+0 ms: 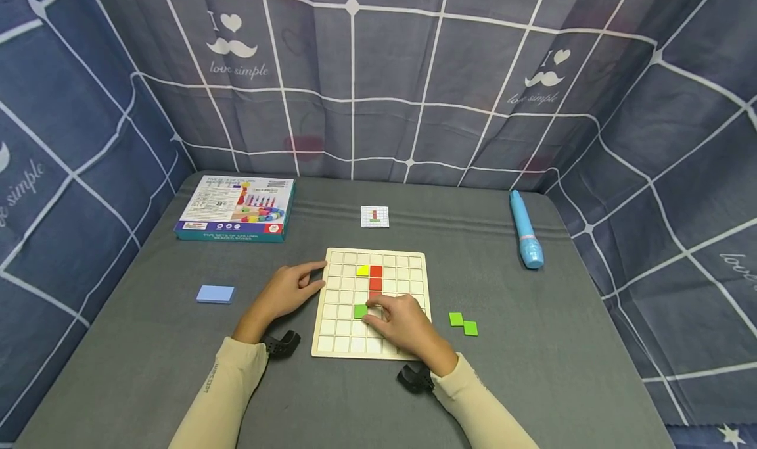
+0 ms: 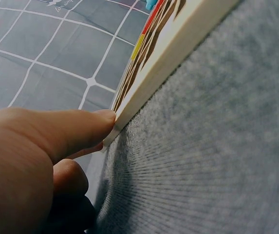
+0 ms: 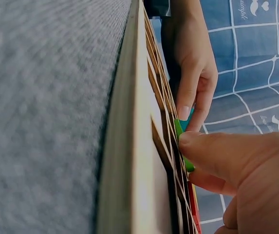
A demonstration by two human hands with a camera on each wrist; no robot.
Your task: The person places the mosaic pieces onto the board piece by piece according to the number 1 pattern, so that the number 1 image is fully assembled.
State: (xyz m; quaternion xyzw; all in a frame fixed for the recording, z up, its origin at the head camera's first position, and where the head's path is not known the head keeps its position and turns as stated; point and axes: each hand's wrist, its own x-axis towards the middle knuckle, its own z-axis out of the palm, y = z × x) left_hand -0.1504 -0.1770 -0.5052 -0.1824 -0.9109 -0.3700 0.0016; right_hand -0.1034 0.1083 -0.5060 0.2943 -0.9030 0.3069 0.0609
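A pale wooden grid board (image 1: 337, 348) lies on the table. It carries a yellow piece (image 1: 363, 271), red square tiles (image 1: 375, 271) in a column and a green square tile (image 1: 360, 311). My right hand (image 1: 405, 324) pinches this green tile (image 3: 178, 127) at its right side between thumb and index finger, close to the board's surface. Whether the tile sits fully in its cell, I cannot tell. My left hand (image 1: 286, 292) touches the board's left edge with thumb and index fingertips; its thumb (image 2: 88, 124) lies straight against the wooden rim (image 2: 149, 80).
Two loose green tiles (image 1: 463, 324) lie right of the board. Behind it is a small pattern card (image 1: 375, 217). A boxed set (image 1: 236, 209) stands back left, a blue block (image 1: 215, 294) left, and a light-blue cylindrical object (image 1: 525, 229) back right. Curtains (image 1: 390, 61) surround the table.
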